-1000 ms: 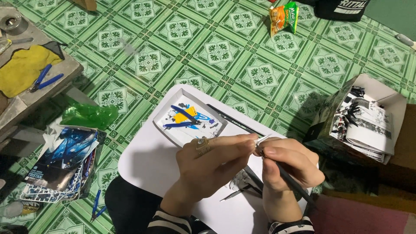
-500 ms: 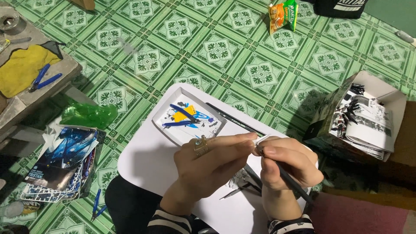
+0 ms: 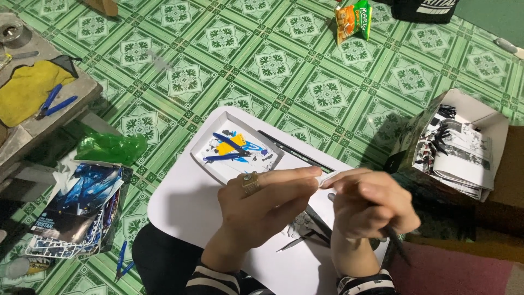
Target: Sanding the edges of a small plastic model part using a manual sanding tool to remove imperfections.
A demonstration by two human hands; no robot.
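Observation:
My left hand (image 3: 265,201), with a ring on one finger, pinches a small white plastic piece (image 3: 329,178) over a white lap board (image 3: 185,202). My right hand (image 3: 371,205) meets it from the right, also touching the piece and gripping a thin dark tool (image 3: 396,243) that pokes out below the palm. Just beyond my hands sits a shallow white tray (image 3: 218,166) holding blue, yellow and white model parts (image 3: 232,147). Dark tweezers (image 3: 297,240) lie on the board under my hands.
An open box of printed sheets and dark part frames (image 3: 458,145) stands at the right. A blue model-kit box (image 3: 73,210) and green plastic bag (image 3: 109,147) lie left. Blue nippers (image 3: 52,104) rest on a yellow cloth. A snack bag (image 3: 353,19) lies far on the green tiled floor.
Both hands stay together on the small white piece, shifting only slightly. Nothing else on the board or floor has moved.

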